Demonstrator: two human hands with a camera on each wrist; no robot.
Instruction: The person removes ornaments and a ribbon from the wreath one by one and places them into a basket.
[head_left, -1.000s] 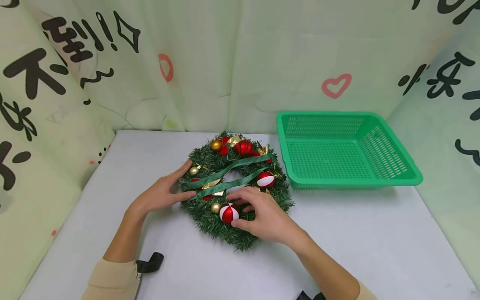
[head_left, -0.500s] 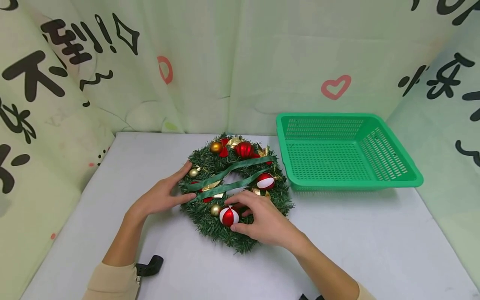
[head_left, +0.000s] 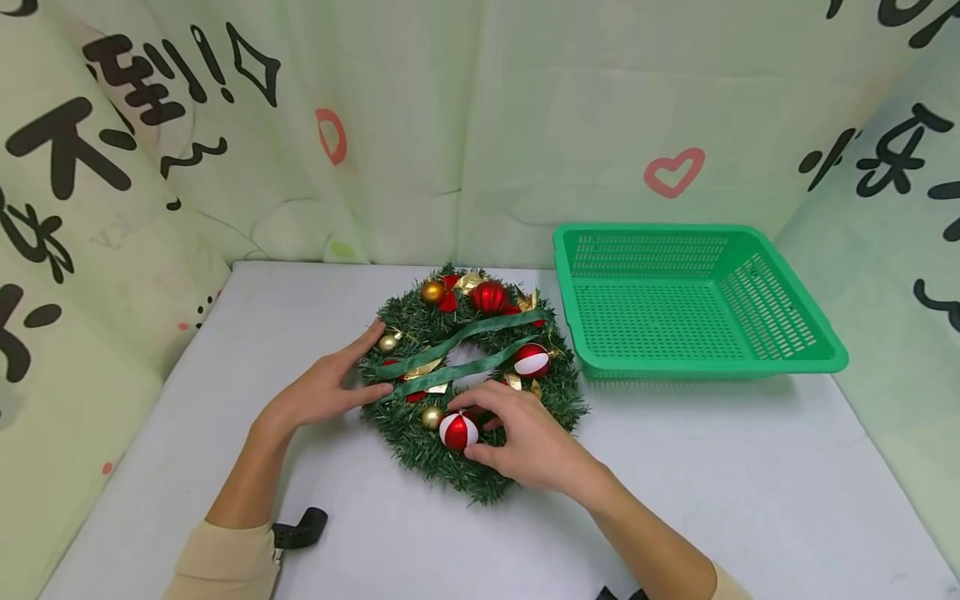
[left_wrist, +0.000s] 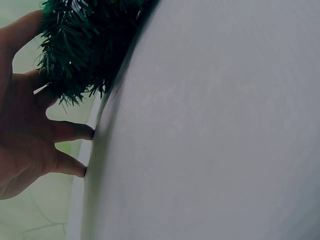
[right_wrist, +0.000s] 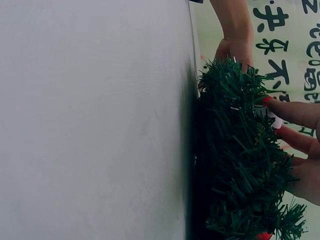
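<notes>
A green Christmas wreath [head_left: 420, 452] lies flat on the white table, dressed with red, gold and striped baubles. Two green ribbon strands [head_left: 480, 364] cross its middle. My left hand [head_left: 322, 385] rests against the wreath's left side, thumb and fingers spread; in the left wrist view, two fingertips [left_wrist: 82, 172] of it touch the table. My right hand [head_left: 536, 437] holds a red-and-white bauble [head_left: 459, 431] at the wreath's front between thumb and fingers. The right wrist view shows the wreath [right_wrist: 240, 160] edge-on, hiding most of that bauble.
A green plastic basket [head_left: 645, 321] with slotted walls stands at the back right, close to the wreath. Printed curtains [head_left: 525, 125] enclose the table [head_left: 712, 467] at the back and sides. A black strap piece [head_left: 300, 529] sticks out beside the left sleeve.
The right hand's fingers shift very slightly around the striped bauble. The left hand and the wreath stay put.
</notes>
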